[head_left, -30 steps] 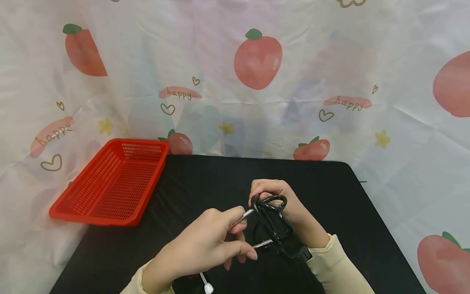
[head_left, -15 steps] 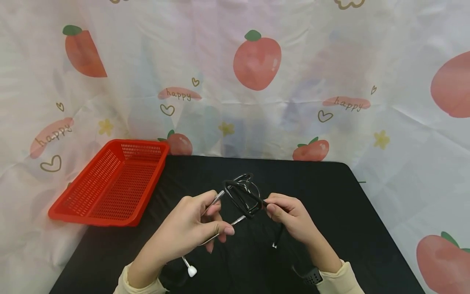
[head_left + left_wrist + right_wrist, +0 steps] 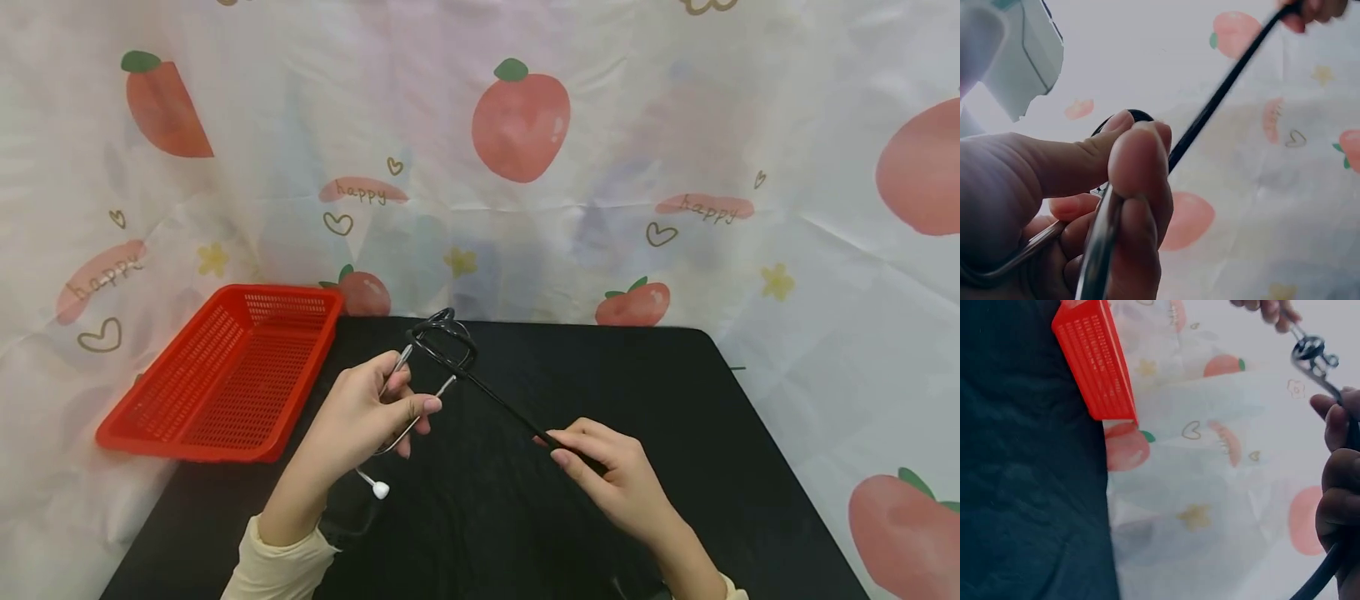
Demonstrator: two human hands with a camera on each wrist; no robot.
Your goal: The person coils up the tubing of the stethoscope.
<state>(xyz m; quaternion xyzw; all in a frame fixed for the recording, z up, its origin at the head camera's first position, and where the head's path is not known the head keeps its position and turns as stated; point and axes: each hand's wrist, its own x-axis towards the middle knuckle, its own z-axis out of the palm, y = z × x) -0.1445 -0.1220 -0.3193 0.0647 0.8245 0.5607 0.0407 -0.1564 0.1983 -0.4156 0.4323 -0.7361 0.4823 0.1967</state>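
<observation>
A stethoscope with black tubing [image 3: 510, 407] is stretched between both hands above the table. My left hand [image 3: 363, 417] holds its two metal ear tubes, thumb on one and fingers on the other. A white ear tip [image 3: 381, 490] hangs below that hand. Beyond the left fingertips the tubing forms a loop. In the left wrist view, one metal ear tube [image 3: 1099, 244] runs along the fingers. My right hand [image 3: 618, 479] pinches the tubing farther along, at the right. The right wrist view shows the curled right fingers [image 3: 1340, 506] around the tube. The tubing's far end is hidden.
A red plastic basket [image 3: 225, 452] with slotted walls stands at the table's left side. Black cloth covers the table [image 3: 600, 375]. Behind it hangs a white curtain [image 3: 555, 250] printed with fruit, hearts and flowers.
Both hands were close together around the looped tubing. The left hand has moved left and away with the ear tubes; the right has drawn the tubing out, moving right and lower.
</observation>
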